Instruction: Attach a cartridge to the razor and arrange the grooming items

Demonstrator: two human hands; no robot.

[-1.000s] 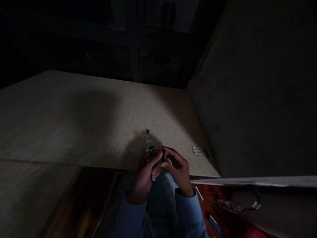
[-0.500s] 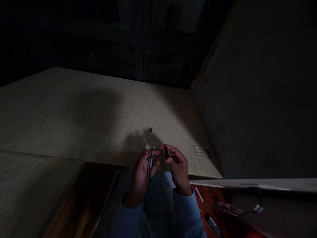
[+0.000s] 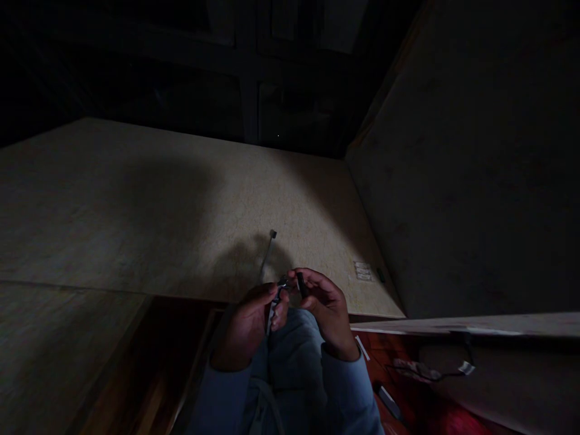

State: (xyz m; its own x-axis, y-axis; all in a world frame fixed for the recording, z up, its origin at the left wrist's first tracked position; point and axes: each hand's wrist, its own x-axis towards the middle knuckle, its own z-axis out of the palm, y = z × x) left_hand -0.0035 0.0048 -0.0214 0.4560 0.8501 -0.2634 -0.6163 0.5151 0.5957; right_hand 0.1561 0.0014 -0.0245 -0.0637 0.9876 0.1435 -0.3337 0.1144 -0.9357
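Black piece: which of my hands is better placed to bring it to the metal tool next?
Probably your right hand: its fingers hold the black piece, near the metal tool in your left hand.

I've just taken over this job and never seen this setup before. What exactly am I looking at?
There is no machine here: you see a person's two bare hands through one camera worn on the head, looking forward and down.

The left hand holds a slim tool with a shiny top. The right hand holds a short black piece. The dimness hides exactly what both are.

On the table, just beyond the hands, lies a thin stick with a dark end. Off to the right are a pale rectangle and a small dark object.
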